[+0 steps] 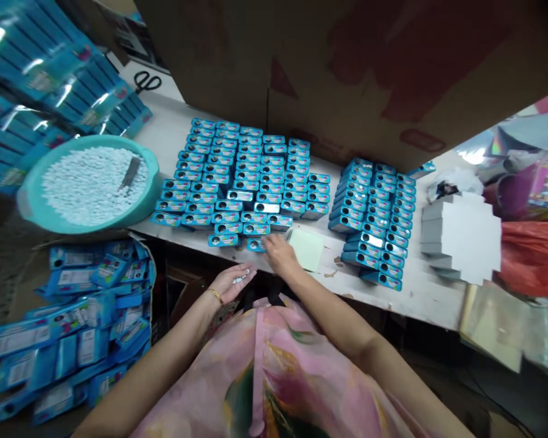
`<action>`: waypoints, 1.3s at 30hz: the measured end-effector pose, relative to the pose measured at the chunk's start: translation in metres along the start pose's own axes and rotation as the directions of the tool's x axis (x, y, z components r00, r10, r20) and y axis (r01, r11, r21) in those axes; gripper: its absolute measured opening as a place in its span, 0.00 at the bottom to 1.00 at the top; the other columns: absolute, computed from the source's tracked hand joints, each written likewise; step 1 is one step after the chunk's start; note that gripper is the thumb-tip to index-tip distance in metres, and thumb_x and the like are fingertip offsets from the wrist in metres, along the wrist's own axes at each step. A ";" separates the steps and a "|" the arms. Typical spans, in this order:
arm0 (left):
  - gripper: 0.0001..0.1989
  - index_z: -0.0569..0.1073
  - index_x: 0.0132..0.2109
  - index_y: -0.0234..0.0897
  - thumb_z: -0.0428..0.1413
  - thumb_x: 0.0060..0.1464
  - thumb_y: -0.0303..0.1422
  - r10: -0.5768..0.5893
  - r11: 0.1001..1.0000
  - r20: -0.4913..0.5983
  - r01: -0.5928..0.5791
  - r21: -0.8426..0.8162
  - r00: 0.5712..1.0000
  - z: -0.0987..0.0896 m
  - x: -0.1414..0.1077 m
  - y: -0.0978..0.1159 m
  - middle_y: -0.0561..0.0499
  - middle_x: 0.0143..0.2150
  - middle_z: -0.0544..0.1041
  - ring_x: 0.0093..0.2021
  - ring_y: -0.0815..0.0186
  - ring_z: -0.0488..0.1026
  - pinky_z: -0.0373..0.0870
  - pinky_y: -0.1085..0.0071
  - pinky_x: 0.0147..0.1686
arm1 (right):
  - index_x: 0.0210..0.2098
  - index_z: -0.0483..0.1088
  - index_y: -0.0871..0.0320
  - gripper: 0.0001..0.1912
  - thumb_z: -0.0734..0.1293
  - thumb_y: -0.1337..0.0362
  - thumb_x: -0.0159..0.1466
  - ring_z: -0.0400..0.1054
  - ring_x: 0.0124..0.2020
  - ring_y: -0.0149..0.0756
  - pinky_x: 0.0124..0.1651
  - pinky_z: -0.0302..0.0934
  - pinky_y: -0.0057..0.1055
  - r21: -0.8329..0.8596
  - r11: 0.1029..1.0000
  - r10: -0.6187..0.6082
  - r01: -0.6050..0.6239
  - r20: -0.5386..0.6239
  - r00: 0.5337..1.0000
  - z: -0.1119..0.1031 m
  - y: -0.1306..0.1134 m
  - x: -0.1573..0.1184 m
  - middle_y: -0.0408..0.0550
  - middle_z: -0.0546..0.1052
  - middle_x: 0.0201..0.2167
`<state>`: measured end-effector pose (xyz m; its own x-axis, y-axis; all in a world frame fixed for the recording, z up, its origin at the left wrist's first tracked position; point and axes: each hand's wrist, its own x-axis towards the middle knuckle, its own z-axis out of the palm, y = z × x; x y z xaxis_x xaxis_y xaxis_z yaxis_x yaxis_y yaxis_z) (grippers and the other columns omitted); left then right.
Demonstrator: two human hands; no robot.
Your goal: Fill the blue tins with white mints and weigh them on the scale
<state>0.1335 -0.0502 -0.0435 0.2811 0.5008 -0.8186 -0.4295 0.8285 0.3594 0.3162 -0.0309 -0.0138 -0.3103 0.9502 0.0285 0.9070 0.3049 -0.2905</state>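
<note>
My left hand [232, 285] is held palm up by the table's front edge, cupping several small white pellets [241, 278]. Over the front row of blue boxes, my right hand [281, 255] reaches down with its fingers bent together at a small blue box [254, 244]. Whatever its fingertips hold is too small to make out. Packed rows of blue boxes [249, 167], each with a dark round spot on its upturned end, stand just beyond my hands. A pale, flat square stack [307, 248] lies right beside my right hand.
A turquoise basin [150, 167] of white pellets stands at left, above a carton of blue packages [91, 322]. More blue boxes [377, 213] and white card blanks [466, 237] sit at right. A large cardboard box [237, 67] blocks the back; scissors [147, 81] lie back left.
</note>
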 end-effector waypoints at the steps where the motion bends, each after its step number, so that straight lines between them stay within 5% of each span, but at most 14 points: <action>1: 0.16 0.72 0.41 0.27 0.50 0.44 0.13 0.019 1.000 -0.022 -0.019 -0.012 1.000 0.002 0.007 0.004 0.40 0.36 0.75 0.41 0.63 0.73 0.70 0.73 0.44 | 0.50 0.62 0.60 0.18 0.61 0.66 0.59 0.62 0.41 0.40 0.38 0.60 0.31 -0.010 1.000 -0.019 0.019 -0.001 1.000 0.005 -0.006 0.010 0.52 0.69 0.43; 4: 0.19 0.70 0.44 0.28 0.48 0.45 0.12 0.041 0.998 -0.065 -0.044 -0.046 0.997 0.008 0.027 0.018 0.41 0.36 0.75 0.41 0.63 0.73 0.70 0.73 0.43 | 0.49 0.63 0.54 0.17 0.60 0.63 0.60 0.62 0.41 0.36 0.39 0.59 0.28 -0.016 1.000 -0.011 0.010 -0.059 0.998 0.006 0.008 0.017 0.47 0.69 0.44; 7: 0.19 0.70 0.44 0.28 0.48 0.45 0.12 0.042 0.998 -0.080 -0.046 -0.053 0.996 0.011 0.036 0.025 0.39 0.37 0.75 0.41 0.63 0.73 0.71 0.74 0.41 | 0.45 0.66 0.56 0.13 0.58 0.63 0.62 0.60 0.42 0.36 0.44 0.57 0.31 -0.023 0.984 0.171 -0.179 -0.192 0.966 -0.019 0.064 -0.011 0.49 0.69 0.43; 9: 0.18 0.71 0.43 0.27 0.49 0.45 0.12 0.034 0.998 -0.054 -0.037 -0.046 0.998 0.012 0.033 0.024 0.39 0.38 0.74 0.41 0.63 0.73 0.71 0.75 0.42 | 0.44 0.67 0.62 0.14 0.55 0.65 0.62 0.58 0.43 0.42 0.44 0.55 0.39 -0.048 0.937 0.323 -0.347 -0.263 0.909 -0.039 0.113 -0.037 0.57 0.67 0.43; 11: 0.16 0.71 0.40 0.27 0.49 0.45 0.12 0.022 0.999 -0.037 -0.023 -0.039 0.999 0.015 0.025 0.018 0.40 0.38 0.74 0.41 0.64 0.73 0.71 0.75 0.42 | 0.42 0.68 0.59 0.13 0.59 0.63 0.60 0.56 0.45 0.44 0.43 0.53 0.41 -0.131 0.831 0.481 -0.540 -0.319 0.817 -0.054 0.156 -0.058 0.56 0.66 0.45; 16: 0.14 0.72 0.38 0.27 0.50 0.45 0.13 -0.057 0.998 -0.062 0.056 -0.015 0.996 0.028 0.007 -0.002 0.39 0.38 0.74 0.41 0.62 0.73 0.72 0.75 0.41 | 0.43 0.68 0.56 0.13 0.58 0.68 0.60 0.53 0.49 0.46 0.44 0.49 0.41 -0.303 0.814 0.428 -0.496 -0.263 0.864 -0.059 0.203 -0.075 0.55 0.63 0.51; 21: 0.15 0.72 0.39 0.28 0.51 0.45 0.13 -0.071 0.997 -0.001 0.071 0.009 0.997 0.039 0.007 -0.008 0.39 0.39 0.74 0.41 0.62 0.73 0.72 0.74 0.40 | 0.45 0.66 0.56 0.15 0.57 0.70 0.60 0.55 0.47 0.44 0.46 0.48 0.39 -0.367 0.868 0.306 -0.335 -0.137 0.942 -0.052 0.202 -0.074 0.54 0.64 0.51; 28: 0.13 0.72 0.38 0.27 0.52 0.44 0.14 -0.057 0.997 0.058 0.054 0.056 0.997 0.044 0.002 -0.004 0.39 0.39 0.74 0.42 0.62 0.73 0.72 0.74 0.41 | 0.37 0.69 0.56 0.12 0.55 0.71 0.60 0.54 0.48 0.44 0.49 0.46 0.42 -0.377 0.854 0.329 -0.358 -0.141 0.934 -0.065 0.189 -0.074 0.53 0.65 0.50; 33: 0.13 0.73 0.38 0.27 0.53 0.45 0.15 -0.059 0.996 0.105 0.052 0.073 0.993 0.037 -0.004 -0.011 0.39 0.39 0.74 0.42 0.63 0.72 0.70 0.74 0.43 | 0.41 0.67 0.54 0.13 0.56 0.71 0.59 0.56 0.46 0.42 0.51 0.47 0.42 -0.330 0.921 0.201 -0.207 -0.052 0.978 -0.071 0.130 -0.083 0.51 0.64 0.50; 39: 0.13 0.72 0.39 0.27 0.53 0.44 0.15 -0.089 0.992 0.144 0.076 0.099 0.986 0.044 -0.005 -0.020 0.38 0.38 0.75 0.40 0.62 0.73 0.70 0.73 0.42 | 0.41 0.67 0.53 0.11 0.59 0.69 0.60 0.58 0.46 0.41 0.50 0.52 0.40 -0.192 0.981 0.040 -0.031 0.046 0.998 -0.048 0.070 -0.069 0.49 0.66 0.49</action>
<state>0.1782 -0.0587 -0.0267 0.4389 0.4555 -0.7745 -0.3202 0.8847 0.3389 0.4147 -0.0721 0.0096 -0.2861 0.9578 -0.0272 0.9539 0.2821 -0.1023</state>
